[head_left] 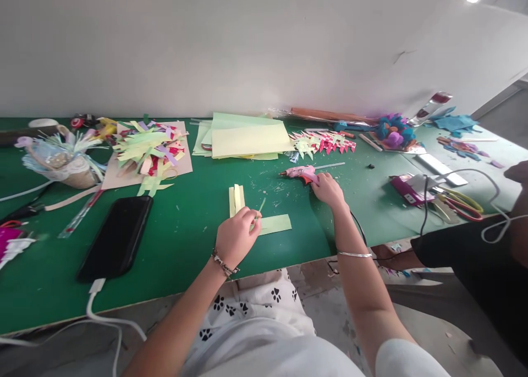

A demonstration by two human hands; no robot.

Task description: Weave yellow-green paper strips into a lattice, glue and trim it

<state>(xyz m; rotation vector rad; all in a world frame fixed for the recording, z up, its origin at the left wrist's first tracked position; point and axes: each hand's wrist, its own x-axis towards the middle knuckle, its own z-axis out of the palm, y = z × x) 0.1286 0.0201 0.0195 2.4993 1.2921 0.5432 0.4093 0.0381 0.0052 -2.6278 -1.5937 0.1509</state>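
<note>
My left hand (239, 235) is closed in a pinch, with a thin green strip (262, 205) sticking up from between thumb and fingers. Beneath and beside that hand lie pale paper strips: a yellowish folded one (236, 197) pointing away from me and a light green one (277, 223) running to the right. My right hand (329, 191) is wrapped round the handle of a pink hot glue gun (300, 172). Its nozzle points left over the green table, and a glue stick (331, 165) shows behind its body. The fingers partly hide the handle.
A black phone (117, 237) on a white cable lies at left, near a heap of paper cuttings (150, 146). Paper sheets (249, 138) are stacked at the back. Scissors (462, 204) and a purple-and-white charger (406, 189) lie right, beside another person (466, 261).
</note>
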